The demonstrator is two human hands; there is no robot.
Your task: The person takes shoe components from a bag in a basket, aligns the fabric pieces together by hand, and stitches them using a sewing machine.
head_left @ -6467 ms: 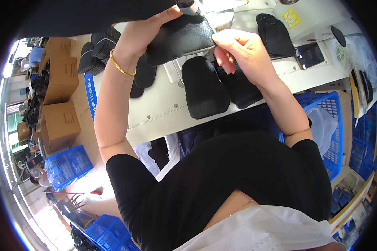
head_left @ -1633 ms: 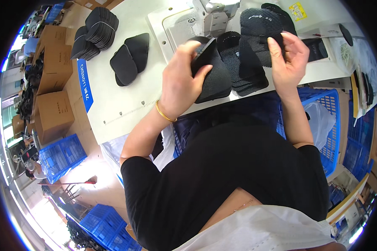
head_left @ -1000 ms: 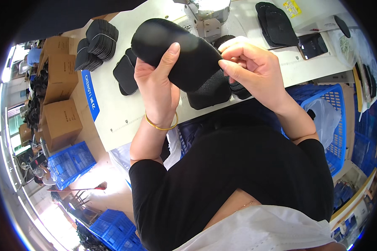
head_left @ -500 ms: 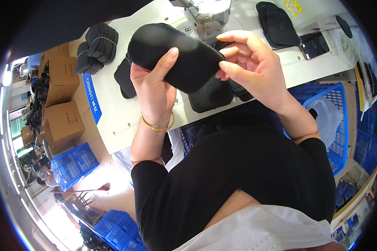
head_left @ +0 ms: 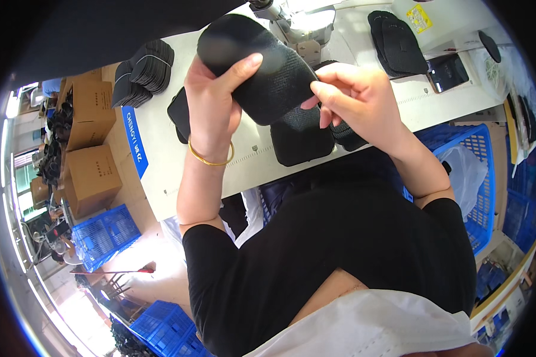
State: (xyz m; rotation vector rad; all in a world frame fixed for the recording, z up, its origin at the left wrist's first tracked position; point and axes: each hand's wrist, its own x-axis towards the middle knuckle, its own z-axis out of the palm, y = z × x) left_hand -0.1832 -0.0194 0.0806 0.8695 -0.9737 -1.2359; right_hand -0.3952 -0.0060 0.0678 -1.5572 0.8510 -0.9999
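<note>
Closer to the sewing machine point(head_left: 308, 52) now, the black pad point(head_left: 277, 74) is over the white table point(head_left: 161, 160). I see the left hand point(head_left: 211, 95) clasping its side, the right hand point(head_left: 360, 101) pinching its edge. It looks light, flexible, hardly fragile; edges seem the best hold.

A factory workshop, by all appearances one for sewing: a metal-headed machine point(head_left: 308, 52) that looks like a stitcher stands toward 12 o'clock on a white table point(head_left: 164, 149) marked with a ruler scale point(head_left: 255, 149), with banded stacks of matching black pieces point(head_left: 152, 66) at 10, cardboard boxes point(head_left: 93, 178) at 9 and blue plastic crates point(head_left: 164, 327) at 7 and 8.
</note>
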